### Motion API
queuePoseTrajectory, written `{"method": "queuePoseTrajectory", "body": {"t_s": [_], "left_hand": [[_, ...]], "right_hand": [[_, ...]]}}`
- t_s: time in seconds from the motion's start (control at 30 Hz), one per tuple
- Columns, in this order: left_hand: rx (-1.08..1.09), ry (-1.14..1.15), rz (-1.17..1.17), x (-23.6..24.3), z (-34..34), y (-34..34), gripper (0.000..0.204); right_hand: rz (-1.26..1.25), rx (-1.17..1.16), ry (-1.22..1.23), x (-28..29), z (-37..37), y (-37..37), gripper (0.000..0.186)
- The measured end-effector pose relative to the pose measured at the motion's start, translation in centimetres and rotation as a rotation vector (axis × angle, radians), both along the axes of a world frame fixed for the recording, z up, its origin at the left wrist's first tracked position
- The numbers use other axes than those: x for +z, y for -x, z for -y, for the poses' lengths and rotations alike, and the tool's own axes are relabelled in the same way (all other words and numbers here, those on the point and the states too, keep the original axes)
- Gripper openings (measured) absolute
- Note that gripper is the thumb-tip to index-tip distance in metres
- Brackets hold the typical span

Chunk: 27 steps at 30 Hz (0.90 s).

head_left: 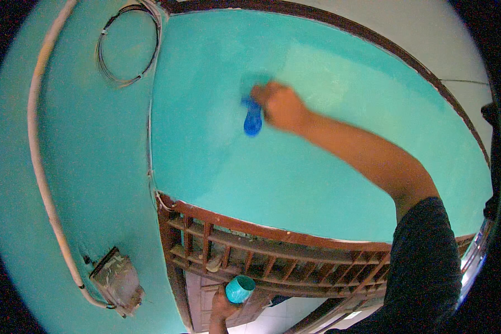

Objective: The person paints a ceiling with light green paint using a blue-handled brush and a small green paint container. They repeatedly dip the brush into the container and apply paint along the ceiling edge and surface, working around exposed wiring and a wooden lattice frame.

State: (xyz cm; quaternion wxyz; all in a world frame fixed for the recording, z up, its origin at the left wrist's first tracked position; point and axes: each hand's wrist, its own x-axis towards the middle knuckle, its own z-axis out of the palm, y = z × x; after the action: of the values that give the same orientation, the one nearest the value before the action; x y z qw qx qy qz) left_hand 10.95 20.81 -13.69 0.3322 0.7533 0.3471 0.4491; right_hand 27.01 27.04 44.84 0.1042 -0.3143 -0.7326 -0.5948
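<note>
While the right hand (281,106) is raised against the turquoise painted wall panel (317,167), its fingers are wrapped shut around a blue-handled paintbrush (253,119) — bristle end blurred, pressed to the wall far up. Left hand (222,306) low and near, gripping a small round turquoise paint cup (240,289) in front of the brown wooden slatted transom (273,256). Coiled wire (129,44) far left, grey wall box (116,281) near left

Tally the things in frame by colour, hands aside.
Blue: 1, brush in right hand
Turquoise: 2, cup in left hand; wall
Brown: 2, grille; box
White: 1, pipe
Dark: 1, wire coil
Total: 7
</note>
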Motion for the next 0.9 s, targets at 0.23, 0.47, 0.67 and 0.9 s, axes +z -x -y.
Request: {"method": "queuePoseTrajectory", "body": {"t_s": [0.23, 0.47, 0.67, 0.9], "left_hand": [[-0.018, 0.050, -0.045, 0.7, 0.8, 0.3, 0.076], [-0.043, 0.054, -0.048, 0.8, 0.7, 0.8, 0.077], [-0.026, 0.033, -0.046, 0.7, 0.8, 0.8, 0.079], [-0.066, 0.000, -0.075, -0.7, 0.8, -0.2, 0.086]], "right_hand": [[-0.790, 0.139, 0.321, 3.3, 1.3, 0.3, 0.021], [-0.174, 0.128, -0.550, 10.9, 1.7, -2.6, 0.028], [-0.029, 0.002, 0.401, -6.8, 1.4, -1.0, 0.030], [-0.758, 0.100, 0.014, 7.2, 2.4, -1.0, 0.040]]}}
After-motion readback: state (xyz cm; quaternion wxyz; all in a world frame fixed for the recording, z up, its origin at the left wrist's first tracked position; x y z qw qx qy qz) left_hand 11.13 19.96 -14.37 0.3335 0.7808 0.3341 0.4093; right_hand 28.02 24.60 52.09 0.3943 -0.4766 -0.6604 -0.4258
